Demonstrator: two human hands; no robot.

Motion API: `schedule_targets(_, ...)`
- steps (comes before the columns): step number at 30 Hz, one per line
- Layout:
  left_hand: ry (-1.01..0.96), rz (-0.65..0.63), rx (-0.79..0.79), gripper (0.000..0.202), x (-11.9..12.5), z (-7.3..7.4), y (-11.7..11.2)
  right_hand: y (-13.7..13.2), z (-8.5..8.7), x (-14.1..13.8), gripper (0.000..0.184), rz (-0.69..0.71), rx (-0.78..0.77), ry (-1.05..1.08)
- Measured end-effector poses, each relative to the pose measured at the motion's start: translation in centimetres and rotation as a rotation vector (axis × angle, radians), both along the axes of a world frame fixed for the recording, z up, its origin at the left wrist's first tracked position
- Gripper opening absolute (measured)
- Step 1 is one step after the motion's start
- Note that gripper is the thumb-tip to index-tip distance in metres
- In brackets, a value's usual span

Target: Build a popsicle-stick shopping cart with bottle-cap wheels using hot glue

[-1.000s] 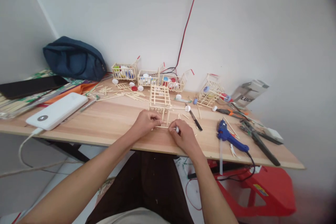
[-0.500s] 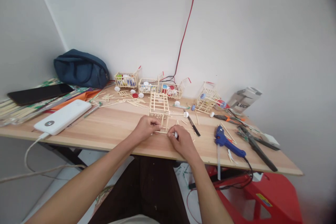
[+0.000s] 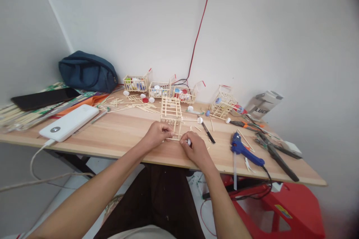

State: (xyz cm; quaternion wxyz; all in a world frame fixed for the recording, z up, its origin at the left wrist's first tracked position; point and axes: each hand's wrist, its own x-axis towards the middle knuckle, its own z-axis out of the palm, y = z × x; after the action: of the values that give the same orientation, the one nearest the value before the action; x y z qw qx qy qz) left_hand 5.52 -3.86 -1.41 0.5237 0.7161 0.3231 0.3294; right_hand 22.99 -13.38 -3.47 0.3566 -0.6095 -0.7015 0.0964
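A small cart frame built of thin wooden sticks [image 3: 171, 109] lies in front of me, its narrow end towards me. My left hand [image 3: 157, 134] is closed, thumb and fingers pinched on the near left part of this frame. On the near right corner, the curled fingers of my right hand [image 3: 195, 148] grip a white bottle cap [image 3: 189, 142] beside the stick's end. The fingers partly hide both contact spots. Right of the frame, another white cap [image 3: 199, 120] sits on a stick, close to a black pen [image 3: 209, 134].
Finished stick carts [image 3: 136, 83] holding caps stand along the wall. Loose sticks [image 3: 143, 108] lie behind my left hand. To the right are a blue glue gun [image 3: 246, 153], pliers [image 3: 242, 124] and a black-handled tool [image 3: 280, 162]. A white power bank [image 3: 70, 121] lies left.
Both hands keep nearly the same hold on the cart frame. The whole view has shifted slightly; nothing else has visibly moved.
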Motion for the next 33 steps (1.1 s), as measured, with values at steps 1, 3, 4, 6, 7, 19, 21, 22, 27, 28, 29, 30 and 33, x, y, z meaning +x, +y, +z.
schedule_targets(1, 0.003, 0.001, -0.004, 0.019, -0.01, -0.03, 0.00, 0.00, -0.04, 0.02, 0.007, 0.000, 0.001, -0.001)
schedule_targets(3, 0.006, 0.001, -0.008, 0.020, -0.03, -0.09, 0.02, 0.00, -0.10, 0.04, 0.007, 0.001, 0.001, -0.003)
schedule_targets(4, 0.007, 0.001, -0.008, 0.020, -0.04, -0.11, 0.03, 0.00, -0.12, 0.05, 0.007, 0.001, 0.000, -0.004)
schedule_targets(6, 0.007, 0.003, -0.005, 0.019, -0.05, -0.14, 0.04, 0.00, -0.11, 0.04, 0.007, 0.000, 0.002, -0.008)
schedule_targets(7, 0.007, 0.004, -0.003, 0.019, -0.05, -0.15, 0.03, -0.01, -0.08, 0.02, 0.007, 0.000, 0.003, -0.009)
schedule_targets(19, 0.014, 0.000, 0.043, 0.015, -0.12, -0.08, 0.09, -0.04, -0.08, 0.01, 0.007, 0.000, -0.005, -0.007)
schedule_targets(21, 0.019, -0.002, 0.047, 0.016, -0.15, -0.12, 0.10, -0.03, -0.13, 0.04, 0.007, -0.002, -0.007, -0.010)
schedule_targets(22, 0.021, -0.002, 0.050, 0.016, -0.17, -0.14, 0.10, -0.03, -0.16, 0.06, 0.007, -0.001, -0.007, -0.010)
schedule_targets(27, 0.026, -0.005, 0.070, 0.016, -0.18, -0.19, 0.20, 0.05, -0.25, 0.11, 0.007, 0.006, -0.002, -0.012)
schedule_targets(28, 0.026, -0.006, 0.074, 0.016, -0.16, -0.20, 0.22, 0.05, -0.22, 0.10, 0.008, 0.006, -0.001, -0.012)
schedule_targets(29, 0.025, -0.007, 0.078, 0.015, -0.14, -0.22, 0.24, 0.04, -0.19, 0.07, 0.008, 0.005, 0.002, -0.013)
schedule_targets(30, 0.024, -0.007, 0.083, 0.015, -0.11, -0.23, 0.26, 0.02, -0.14, 0.03, 0.008, 0.005, 0.004, -0.013)
schedule_targets(33, 0.020, -0.006, 0.092, 0.015, -0.07, -0.26, 0.30, -0.08, -0.01, -0.08, 0.008, 0.004, 0.008, -0.007)
